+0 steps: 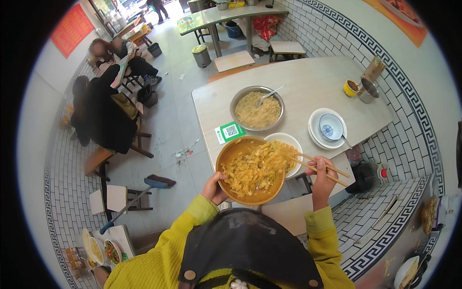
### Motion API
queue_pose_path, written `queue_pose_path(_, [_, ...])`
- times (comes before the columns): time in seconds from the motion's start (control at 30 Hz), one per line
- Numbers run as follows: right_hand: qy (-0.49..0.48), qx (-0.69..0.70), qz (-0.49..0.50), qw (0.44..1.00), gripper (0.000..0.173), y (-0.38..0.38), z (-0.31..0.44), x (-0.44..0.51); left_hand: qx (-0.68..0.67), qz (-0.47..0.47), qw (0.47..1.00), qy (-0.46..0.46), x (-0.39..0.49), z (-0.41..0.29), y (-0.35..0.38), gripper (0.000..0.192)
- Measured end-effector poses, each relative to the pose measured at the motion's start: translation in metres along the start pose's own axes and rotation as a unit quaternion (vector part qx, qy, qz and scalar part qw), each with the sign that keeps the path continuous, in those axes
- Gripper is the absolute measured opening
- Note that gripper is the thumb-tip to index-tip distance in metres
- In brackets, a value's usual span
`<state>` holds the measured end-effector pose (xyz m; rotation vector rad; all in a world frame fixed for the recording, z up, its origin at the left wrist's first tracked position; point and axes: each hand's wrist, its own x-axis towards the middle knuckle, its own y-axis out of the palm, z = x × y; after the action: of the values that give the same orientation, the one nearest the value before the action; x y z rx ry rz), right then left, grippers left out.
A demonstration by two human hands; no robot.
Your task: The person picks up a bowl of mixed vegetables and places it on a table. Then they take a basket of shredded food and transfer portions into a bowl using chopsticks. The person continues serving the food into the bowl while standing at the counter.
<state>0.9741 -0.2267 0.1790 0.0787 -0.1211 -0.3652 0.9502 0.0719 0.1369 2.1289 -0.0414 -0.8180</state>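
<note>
My left hand (215, 188) grips the left rim of a brown bowl (225, 151) of shredded yellow-orange food (249, 168), perhaps cabbage. In my right hand (321, 180) is a pair of wooden chopsticks (310, 165), their tips at the food on the bowl's right side. Some food is bunched there, over a white plate (294, 144) that the bowl and food partly cover. Whether any food lies on that plate is hidden. Beyond the bowl stands a steel basin (234, 113) of crumbly tan food (252, 108) with a metal spoon (270, 94) in it.
On the table (306, 86) are stacked white plates (313, 133) with a blue-patterned bowl (330, 126), a yellow cup (350, 88), a steel pot (368, 90) and a green card (231, 132) bearing a code. People (104, 104) sit at left. A broom (155, 183) leans near stools (117, 198).
</note>
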Motion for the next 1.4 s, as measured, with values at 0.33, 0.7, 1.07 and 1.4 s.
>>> queue_pose_path(0.33, [-0.078,-0.069,0.314,0.944,0.015,0.056,0.017,-0.042,-0.013,0.010,1.000,-0.006,0.005,0.000,0.005,0.051])
queue_pose_path(0.7, [-0.230,-0.176,0.243,0.926,0.012,0.059,0.006,-0.029,-0.002,0.019,1.000,-0.003,0.005,-0.001,0.010,0.049])
queue_pose_path(1.07, [-0.268,-0.197,0.184,0.925,0.010,0.051,-0.009,-0.024,0.006,0.007,1.000,-0.011,0.008,-0.001,0.012,0.048])
queue_pose_path(1.4, [-0.292,-0.201,0.138,0.925,0.009,0.041,-0.013,-0.021,0.004,0.016,1.000,-0.010,0.013,0.000,0.011,0.047])
